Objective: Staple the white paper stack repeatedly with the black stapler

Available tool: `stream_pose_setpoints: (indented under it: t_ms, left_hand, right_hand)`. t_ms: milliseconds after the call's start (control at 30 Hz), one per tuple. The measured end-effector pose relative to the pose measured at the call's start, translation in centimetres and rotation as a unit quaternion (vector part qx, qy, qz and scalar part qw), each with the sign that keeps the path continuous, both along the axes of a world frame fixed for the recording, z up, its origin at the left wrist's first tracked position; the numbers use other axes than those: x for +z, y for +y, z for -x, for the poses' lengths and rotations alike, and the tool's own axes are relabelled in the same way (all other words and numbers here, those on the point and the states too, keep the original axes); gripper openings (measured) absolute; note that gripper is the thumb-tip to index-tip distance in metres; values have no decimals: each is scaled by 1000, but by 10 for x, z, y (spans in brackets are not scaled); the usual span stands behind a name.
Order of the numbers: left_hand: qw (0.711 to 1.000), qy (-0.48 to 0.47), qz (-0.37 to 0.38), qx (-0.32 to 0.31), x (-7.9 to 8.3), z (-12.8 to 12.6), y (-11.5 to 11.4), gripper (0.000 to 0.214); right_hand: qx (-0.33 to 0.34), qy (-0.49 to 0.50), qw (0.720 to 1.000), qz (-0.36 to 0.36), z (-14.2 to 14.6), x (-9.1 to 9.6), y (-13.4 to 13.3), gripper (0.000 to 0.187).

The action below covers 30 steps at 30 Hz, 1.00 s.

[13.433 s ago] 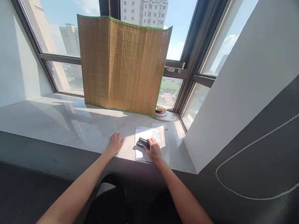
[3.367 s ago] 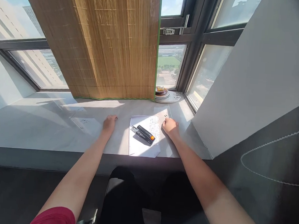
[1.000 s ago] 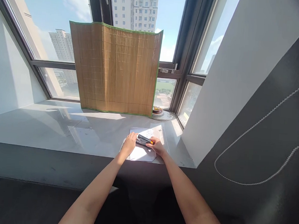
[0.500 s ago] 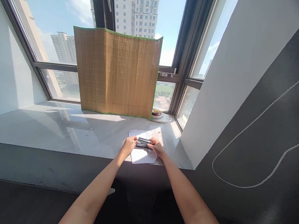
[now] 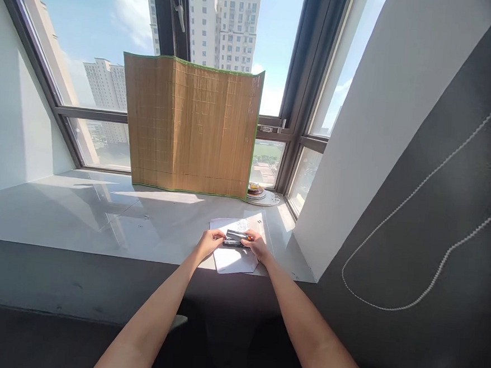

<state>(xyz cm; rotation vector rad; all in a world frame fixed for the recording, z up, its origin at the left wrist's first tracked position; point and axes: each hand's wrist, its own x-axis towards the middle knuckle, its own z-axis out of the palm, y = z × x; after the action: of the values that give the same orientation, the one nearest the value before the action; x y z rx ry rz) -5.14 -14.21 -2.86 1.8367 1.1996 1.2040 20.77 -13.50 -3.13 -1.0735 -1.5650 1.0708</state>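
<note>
A black and silver stapler [image 5: 235, 235] lies over white sheets of paper [image 5: 235, 260] near the front edge of the sill, its upper arm raised from its base. My right hand [image 5: 257, 246] is closed round the stapler's right end, where a small orange spot shows. At the left end is my left hand [image 5: 210, 244], fingers pinched together right beside the stapler's tip. Whatever is between those fingers is too small to tell. The papers lie partly under both hands, and some marks show on the upper sheet.
A bamboo mat [image 5: 194, 127] with green edging stands upright against the window. Stacked plates [image 5: 263, 196] sit beside its right edge. The pale, glossy window sill [image 5: 79, 211] ends at a front edge. A white beaded cord [image 5: 392, 309] hangs in a loop at right.
The view has tilted slightly upward. My left hand has shifted a little left at the stapler's tip, while my right hand keeps its hold on the stapler.
</note>
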Motion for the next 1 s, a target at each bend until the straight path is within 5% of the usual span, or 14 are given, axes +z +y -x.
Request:
stream_pose_setpoints:
  t_ms: [300, 1000]
  left_hand:
    - [1000, 0, -23, -15, -15, 1, 11, 19]
    - [999, -2, 31, -11, -3, 3, 3, 27]
  right_hand:
    - [1, 25, 999, 25, -1, -4, 3, 35]
    - [-5, 46, 998, 38, -1, -12, 8, 36]
